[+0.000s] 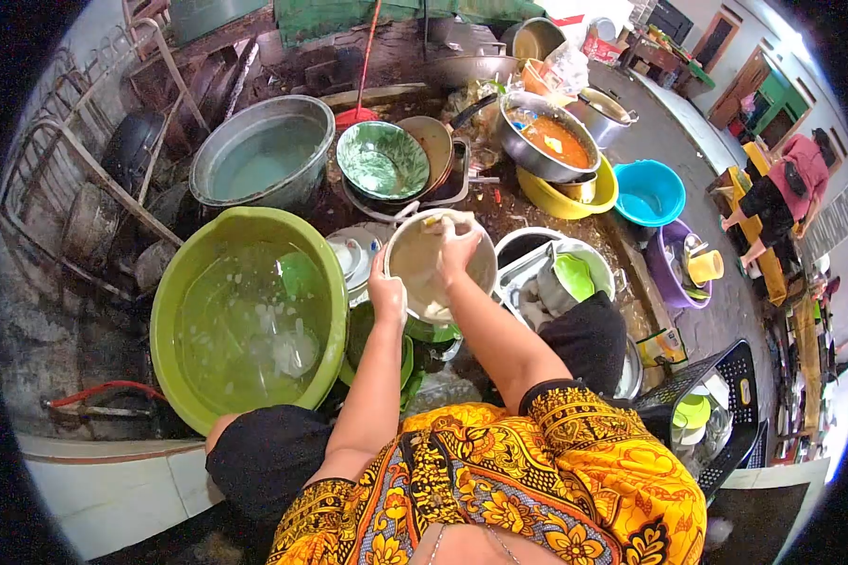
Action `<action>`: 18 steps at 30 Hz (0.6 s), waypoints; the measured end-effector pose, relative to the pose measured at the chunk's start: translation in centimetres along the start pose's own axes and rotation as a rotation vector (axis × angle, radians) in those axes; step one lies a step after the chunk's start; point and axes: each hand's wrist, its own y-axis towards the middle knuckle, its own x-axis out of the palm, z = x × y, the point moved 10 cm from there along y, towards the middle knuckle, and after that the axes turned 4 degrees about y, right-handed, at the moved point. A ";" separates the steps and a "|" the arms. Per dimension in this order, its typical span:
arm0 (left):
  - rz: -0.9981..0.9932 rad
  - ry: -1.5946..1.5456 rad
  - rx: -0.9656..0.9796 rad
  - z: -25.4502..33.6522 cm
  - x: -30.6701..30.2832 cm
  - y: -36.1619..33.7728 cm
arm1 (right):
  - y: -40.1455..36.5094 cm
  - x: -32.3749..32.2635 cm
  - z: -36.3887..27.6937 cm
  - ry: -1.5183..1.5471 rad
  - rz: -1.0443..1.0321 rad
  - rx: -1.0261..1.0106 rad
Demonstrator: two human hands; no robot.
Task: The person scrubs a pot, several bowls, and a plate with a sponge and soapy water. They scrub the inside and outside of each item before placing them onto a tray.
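Between my knees I have a round, pale metal basin (415, 259), tilted so that its inside faces me. My left hand (388, 290) is closed round its left rim, with suds on the fingers. My right hand (457, 247) reaches into the basin and presses a pale yellowish, soapy sponge (432, 225) against the far rim; the fingers partly hide it. To the left stands a large green tub (165, 315) of soapy water. White plates (349, 256) lie just behind my left hand. Right of the basin, a metal pot (558, 290) with a green item inside sits among other dishes.
A grey tub (207, 179) of water stands at the back left, beside a green-marbled bowl (382, 155). A pot of orange-red liquid (548, 141) rests on a yellow basin (579, 202). Farther right are a blue basin (652, 188), a purple basin (669, 273), a black crate (744, 395) and a bending person (801, 179).
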 end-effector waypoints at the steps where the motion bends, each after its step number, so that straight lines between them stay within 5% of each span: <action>1: 0.023 0.098 0.004 -0.8 -0.4 0.4 | 0.0 0.1 0.4 0.007 0.012 -0.012; 4: 0.021 0.131 -0.038 -0.3 -0.2 -0.1 | -0.2 2.3 4.4 0.141 -0.204 0.080; 6: 0.003 0.160 0.042 0.0 -0.1 0.2 | -6.5 6.9 4.2 0.312 -0.796 0.468; 8: -0.059 0.036 0.070 -0.5 0.3 1.1 | -8.7 8.1 12.6 0.103 -1.030 0.382; 9: -0.066 0.179 0.167 1.8 0.7 0.6 | -10.8 7.1 10.3 -0.174 -1.251 0.110; 10: -0.071 0.322 0.267 4.1 1.0 0.1 | -10.8 5.8 8.8 -0.175 -1.256 0.107; 12: -0.088 0.401 0.281 5.9 0.8 -0.2 | -12.3 2.9 9.3 -1.078 -1.534 -0.176; 14: -0.110 0.482 0.290 5.9 0.6 -0.2 | -9.0 0.7 12.2 -1.662 -1.608 -0.212; 16: -0.157 0.572 0.348 5.3 0.9 -0.3 | -6.6 0.7 8.5 -1.394 -1.324 -1.054; 18: -0.134 0.525 0.375 6.5 1.2 -0.6 | -4.4 1.7 10.3 -1.443 -1.260 -1.100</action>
